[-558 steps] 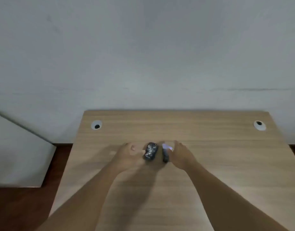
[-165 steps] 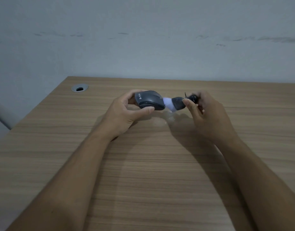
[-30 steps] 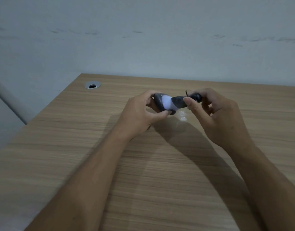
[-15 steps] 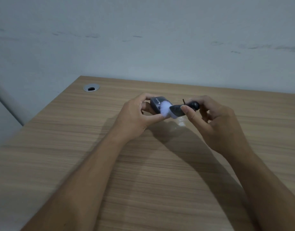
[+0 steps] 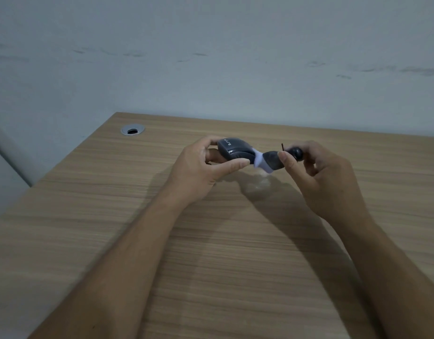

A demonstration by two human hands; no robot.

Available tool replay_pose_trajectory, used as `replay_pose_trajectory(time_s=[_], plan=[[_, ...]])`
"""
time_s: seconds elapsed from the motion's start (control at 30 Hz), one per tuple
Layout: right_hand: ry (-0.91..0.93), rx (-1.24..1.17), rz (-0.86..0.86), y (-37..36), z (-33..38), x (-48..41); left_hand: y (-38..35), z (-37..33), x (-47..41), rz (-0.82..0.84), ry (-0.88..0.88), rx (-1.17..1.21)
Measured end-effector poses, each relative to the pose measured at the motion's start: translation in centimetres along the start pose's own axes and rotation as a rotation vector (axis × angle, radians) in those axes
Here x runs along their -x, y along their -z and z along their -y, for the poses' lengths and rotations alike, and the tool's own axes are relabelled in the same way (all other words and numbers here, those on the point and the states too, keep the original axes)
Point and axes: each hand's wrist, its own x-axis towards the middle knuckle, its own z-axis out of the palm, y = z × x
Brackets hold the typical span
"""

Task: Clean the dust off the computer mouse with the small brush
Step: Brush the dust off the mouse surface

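Note:
My left hand (image 5: 199, 171) holds a dark grey computer mouse (image 5: 234, 150) a little above the wooden desk, thumb under its near side and fingers behind it. My right hand (image 5: 321, 177) grips a small brush (image 5: 272, 161) with a dark body, a round black end and white bristles. The bristles touch the right end of the mouse. A patch of pale dust (image 5: 258, 183) lies on the desk just below the brush.
The wooden desk (image 5: 211, 265) runs to a pale wall at the back. A round metal cable grommet (image 5: 132, 130) sits in the far left corner. The desk's left edge slants down toward the near left.
The mouse has turned in my left hand, so its top with the printed logo now faces me. The brush has slid from the mouse's top toward its right end.

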Motion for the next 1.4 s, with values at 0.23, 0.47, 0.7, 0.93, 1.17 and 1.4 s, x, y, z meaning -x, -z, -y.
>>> replay_pose_trajectory(time_s=[0.23,0.47,0.7,0.93,1.17,1.4], plan=[[0.031,-0.14,-0.003,-0.7,1.7,0.2,-0.4,-0.2,0.3,0.032,-0.05,-0.157],[0.022,-0.124,-0.1,-0.3,2.2,0.1,-2.4,-1.2,1.1,0.011,-0.21,-0.342],[0.203,-0.007,0.033,0.3,2.9,0.5,-2.4,-0.6,0.6,0.035,-0.217,-0.479],[0.246,0.094,-0.068,0.4,2.7,-0.2,-3.1,-1.3,-0.1,0.114,-0.348,-0.636],[0.333,0.134,0.07,0.7,2.9,0.0,-2.8,-1.1,0.1,0.078,-0.398,-0.602],[0.281,0.122,-0.063,0.6,2.6,-0.2,-1.9,-1.2,0.5,0.075,-0.448,-0.55]])
